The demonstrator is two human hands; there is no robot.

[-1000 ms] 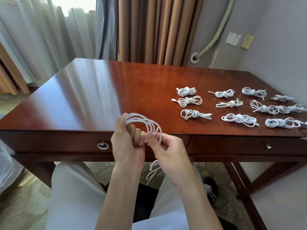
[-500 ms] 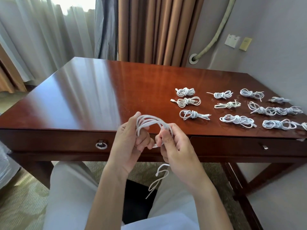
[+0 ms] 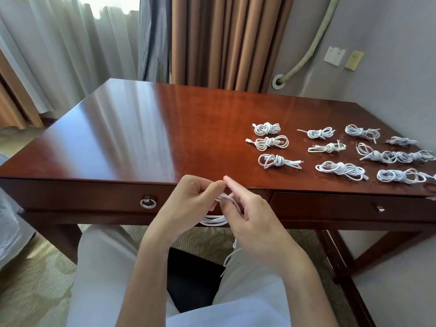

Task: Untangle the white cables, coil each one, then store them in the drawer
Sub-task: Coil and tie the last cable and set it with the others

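hands: left hand and right hand both pinch the cable, low before the drawer | change: loops, raised a second ago, now folded down between palms | meaning: coil likely being tied off, tail dangling; storing remains

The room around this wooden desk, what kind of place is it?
Probably a hotel room or bedroom: a polished dark red wooden desk with drawers, long brown curtains over sheer white ones, and patterned green carpet.

Coiled cables lie on the desk's right half; drawers below its front edge.
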